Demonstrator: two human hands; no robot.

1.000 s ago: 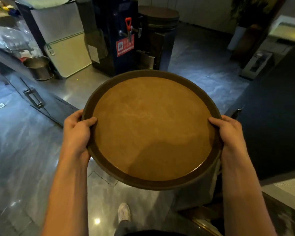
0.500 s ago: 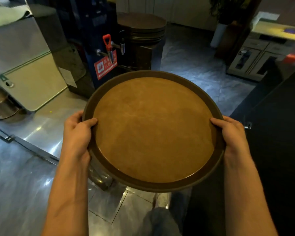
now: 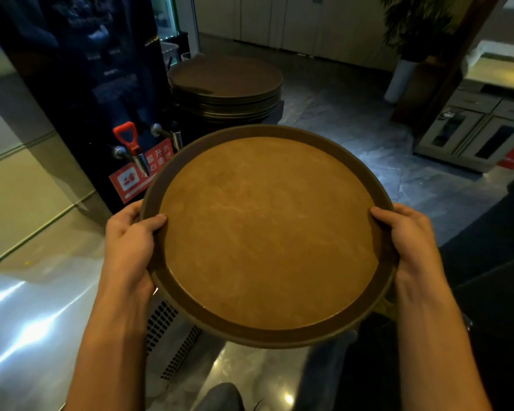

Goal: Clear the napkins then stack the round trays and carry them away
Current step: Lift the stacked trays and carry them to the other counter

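Left hand [image 3: 128, 247]: grip closed on the left rim of the round tray [image 3: 267, 232], thumb lying over the lip, fingers hidden beneath.

Tray: held level at about waist height, clear of everything below it. No napkins on it. Whether more trays sit under the top one cannot be told from this angle.

Right hand [image 3: 410, 241]: same grip on the right rim, thumb on top, fingers under. The hands sit opposite each other across the tray's width, so the load is shared evenly.

Key relation: the stack of trays [image 3: 224, 87] stands straight ahead of the grip and slightly left, beyond the tray's far edge, beside the dark water dispenser [image 3: 80, 93]. Neither hand is clearly nearer, the left perhaps marginally.

Judgement: carry phase; the next move is forward and up onto that stack, both hands together.
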